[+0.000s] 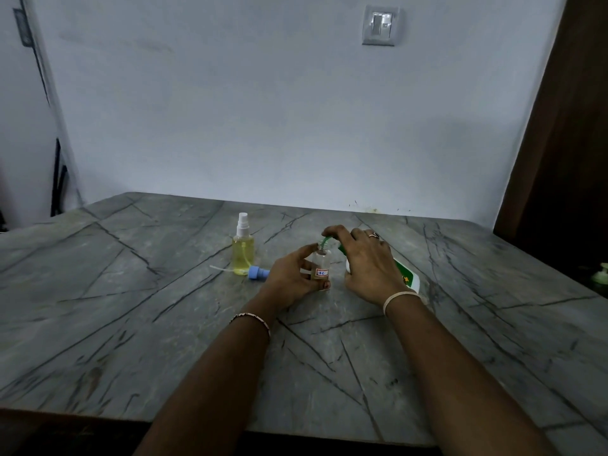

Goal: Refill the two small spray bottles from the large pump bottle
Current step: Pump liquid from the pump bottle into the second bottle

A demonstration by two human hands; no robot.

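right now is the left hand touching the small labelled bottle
Touching. The head view shows the left hand with fingers curled round the small labelled bottle.

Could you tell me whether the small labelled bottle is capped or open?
Open: the labelled bottle has a bare neck beneath the green spout, and a blue spray cap lies on the table.

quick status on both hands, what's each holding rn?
Left hand: grips the small labelled bottle, upright on the table.
Right hand: curled round the large pump bottle, its green spout at the small bottle's mouth.
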